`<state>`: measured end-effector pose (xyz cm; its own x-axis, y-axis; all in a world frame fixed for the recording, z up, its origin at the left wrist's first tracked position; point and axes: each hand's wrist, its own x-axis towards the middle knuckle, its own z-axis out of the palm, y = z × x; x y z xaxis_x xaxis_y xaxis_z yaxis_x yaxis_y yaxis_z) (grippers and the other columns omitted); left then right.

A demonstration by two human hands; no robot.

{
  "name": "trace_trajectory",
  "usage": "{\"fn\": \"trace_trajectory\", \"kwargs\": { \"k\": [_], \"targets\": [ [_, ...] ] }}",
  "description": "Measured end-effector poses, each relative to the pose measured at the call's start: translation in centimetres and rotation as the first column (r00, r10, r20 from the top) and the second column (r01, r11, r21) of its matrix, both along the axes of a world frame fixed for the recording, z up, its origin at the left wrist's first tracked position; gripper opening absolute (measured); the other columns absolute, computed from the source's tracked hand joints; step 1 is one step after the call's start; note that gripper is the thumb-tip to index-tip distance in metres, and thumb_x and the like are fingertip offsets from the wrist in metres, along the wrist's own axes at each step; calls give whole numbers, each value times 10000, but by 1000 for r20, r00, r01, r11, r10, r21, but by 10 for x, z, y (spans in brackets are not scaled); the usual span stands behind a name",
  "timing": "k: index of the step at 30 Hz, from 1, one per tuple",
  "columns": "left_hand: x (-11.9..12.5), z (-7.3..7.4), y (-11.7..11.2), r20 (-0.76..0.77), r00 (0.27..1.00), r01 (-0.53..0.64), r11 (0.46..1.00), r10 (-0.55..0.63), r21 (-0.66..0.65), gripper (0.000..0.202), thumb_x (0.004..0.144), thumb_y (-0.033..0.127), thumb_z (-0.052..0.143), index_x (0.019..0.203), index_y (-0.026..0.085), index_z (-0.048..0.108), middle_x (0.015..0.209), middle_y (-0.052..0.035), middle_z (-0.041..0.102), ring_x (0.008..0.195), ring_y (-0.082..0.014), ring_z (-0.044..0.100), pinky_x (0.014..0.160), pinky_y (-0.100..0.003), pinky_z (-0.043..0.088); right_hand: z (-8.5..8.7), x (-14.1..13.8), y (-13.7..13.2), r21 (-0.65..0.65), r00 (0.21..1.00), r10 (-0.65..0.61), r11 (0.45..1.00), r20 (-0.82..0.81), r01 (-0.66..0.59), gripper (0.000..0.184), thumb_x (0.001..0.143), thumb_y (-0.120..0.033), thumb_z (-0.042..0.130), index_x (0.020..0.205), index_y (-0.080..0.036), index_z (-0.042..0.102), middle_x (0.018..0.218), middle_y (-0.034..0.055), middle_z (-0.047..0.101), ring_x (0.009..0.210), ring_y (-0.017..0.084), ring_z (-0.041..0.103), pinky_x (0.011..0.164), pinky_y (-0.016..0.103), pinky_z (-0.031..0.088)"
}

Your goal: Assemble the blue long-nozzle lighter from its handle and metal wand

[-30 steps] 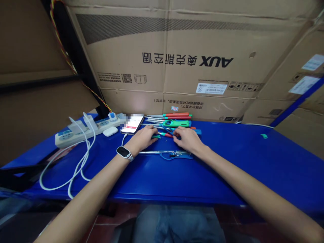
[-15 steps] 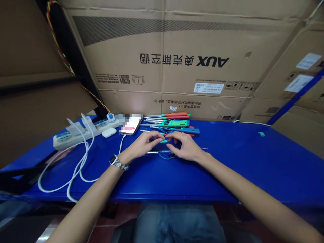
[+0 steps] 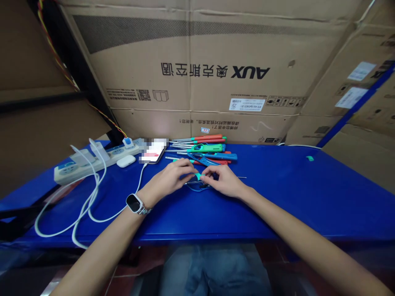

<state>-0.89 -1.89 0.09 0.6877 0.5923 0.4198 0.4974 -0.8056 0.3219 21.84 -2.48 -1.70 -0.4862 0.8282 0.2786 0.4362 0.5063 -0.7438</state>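
Observation:
Between the fingertips of both hands is a small light-green plastic piece [image 3: 198,176]. My left hand [image 3: 168,181], with a watch on its wrist, pinches it from the left, and my right hand [image 3: 226,180] grips its other side. Directly beneath them lies a long-necked lighter with a blue guard loop [image 3: 197,189]; its body is mostly covered by my right hand. Past that hand pokes a thin metal rod [image 3: 242,177], its other end hidden. Just behind my fingers is a pile of long-necked lighters in red, green [image 3: 211,148] and blue [image 3: 226,156].
Left on the blue table [image 3: 265,209] are a power strip [image 3: 101,158] with white cables, a white case [image 3: 126,161] and a phone [image 3: 157,150]. Another small green piece [image 3: 310,158] lies far right. A cardboard wall [image 3: 210,49] stands behind.
My hands have drawn closer around the green piece, which shows more plainly now. My left wrist has turned so the watch face points up. The whole view has shifted slightly.

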Motion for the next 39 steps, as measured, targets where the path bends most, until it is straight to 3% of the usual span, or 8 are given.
{"fn": "trace_trajectory", "kwargs": {
  "k": [5, 7, 17, 27, 39],
  "targets": [
    [-3, -6, 2, -67, 998, 5, 993, -13, -117, 234, 980, 251, 499, 1070, 201, 709, 979, -66, 662, 883, -171, 629, 818, -292, 486, 0, 16, -5, 324, 973, 6, 942, 230, -82, 137, 890, -226, 601, 912, -169, 724, 818, 45, 668, 797, 167, 606, 776, 312, 451],
    [-2, -8, 1, -104, 995, -6, 989, -9, -147, 228, 974, 249, 508, 1067, 203, 711, 976, -64, 666, 877, -172, 629, 805, -292, 482, 0, 22, -7, 378, 953, 17, 916, 303, -137, 159, 887, -206, 595, 924, -173, 746, 852, 58, 660, 818, 173, 606, 770, 310, 447],
    [2, -8, 0, -145, 989, -59, 985, 36, -160, 199, 943, 240, 513, 951, 197, 707, 888, -49, 608, 834, -184, 576, 766, -308, 454, -1, 23, -13, 362, 948, 29, 920, 318, -150, 218, 898, -220, 578, 780, -179, 757, 803, 44, 656, 718, 147, 601, 711, 283, 447],
    [2, -11, 3, -94, 995, -57, 970, 35, -237, 198, 931, 260, 531, 933, 186, 715, 824, -44, 615, 768, -163, 571, 733, -284, 464, -1, 24, -12, 308, 951, 58, 938, 304, -156, 232, 903, -213, 574, 754, -178, 748, 769, 39, 659, 686, 139, 598, 681, 268, 443],
    [9, -13, -3, -99, 995, -47, 977, 27, -208, 188, 935, 217, 514, 960, 195, 699, 875, -44, 626, 791, -166, 581, 732, -285, 461, 3, 24, -12, 286, 946, 73, 943, 317, -169, 232, 908, -214, 576, 740, -179, 733, 751, 30, 636, 681, 135, 587, 676, 261, 429]
  ]
}}
